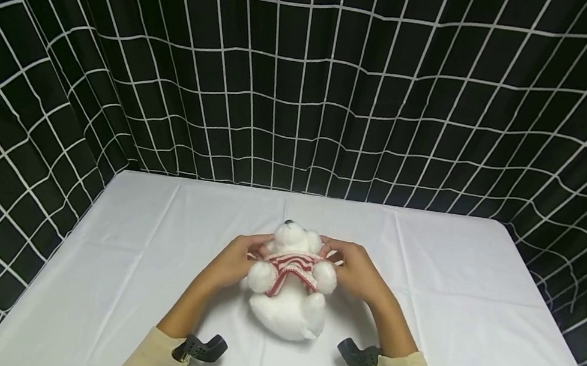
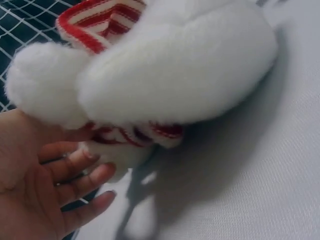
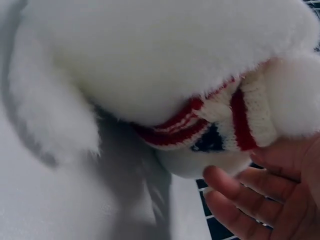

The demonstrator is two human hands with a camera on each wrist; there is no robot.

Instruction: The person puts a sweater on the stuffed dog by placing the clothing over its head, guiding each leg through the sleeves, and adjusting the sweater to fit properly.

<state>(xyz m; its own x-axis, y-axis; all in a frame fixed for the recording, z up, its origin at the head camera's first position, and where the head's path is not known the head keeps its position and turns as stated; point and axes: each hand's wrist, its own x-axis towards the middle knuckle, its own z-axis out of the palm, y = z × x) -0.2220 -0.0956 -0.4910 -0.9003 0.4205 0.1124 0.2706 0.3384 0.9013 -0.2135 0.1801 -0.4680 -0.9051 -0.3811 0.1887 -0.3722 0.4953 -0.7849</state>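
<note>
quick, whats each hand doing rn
Left hand: pinches the striped sweater at the plush bear's shoulder.
Right hand: pinches the sweater's other side.

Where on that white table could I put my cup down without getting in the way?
Bare cloth lies on the table to the right of the right hand, to the left of the left hand, and along the far edge by the curtain. The middle is crowded: both hands hold the toy bear.

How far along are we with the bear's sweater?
The red-and-white striped sweater already sits around the white plush bear's chest, both paws poking out. Left hand and right hand pinch its edge near the neck. Its lower belly remains uncovered, so the hem seems left to settle.
</note>
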